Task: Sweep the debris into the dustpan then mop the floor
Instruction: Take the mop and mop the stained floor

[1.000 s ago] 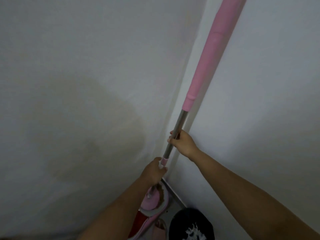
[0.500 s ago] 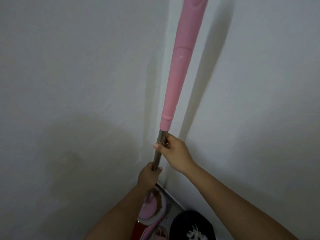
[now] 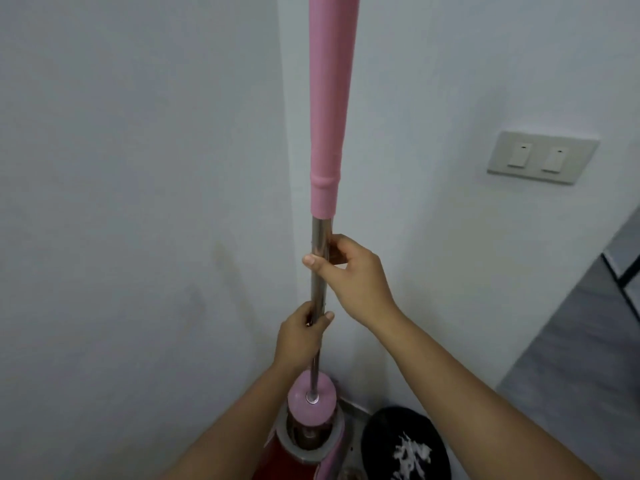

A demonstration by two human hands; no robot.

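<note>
A: Left wall point(image 3: 121, 202): pale, faint brownish staining low down. No writing legible.

B: Left hand point(image 3: 301, 336): wrapped closed around metal mop pole point(image 3: 318, 271), low on the shaft. Below it, round pink mop head point(image 3: 311, 400) sitting in the grey spinner of a red and pink bucket point(image 3: 298, 455), at the room corner.

A: Right hand point(image 3: 349, 275): clamped on same pole, higher, thumb across the front, just under the pink grip sleeve point(image 3: 329, 116). Pole near upright, sleeve running out of view at top.

B: Further right: black round object point(image 3: 405, 441) with white markings, beside bucket on floor. Markings not readable as letters.

A: Far right: double wall switch point(image 3: 540, 157), unlabelled. Grey floor point(image 3: 571, 375) at lower right.
</note>
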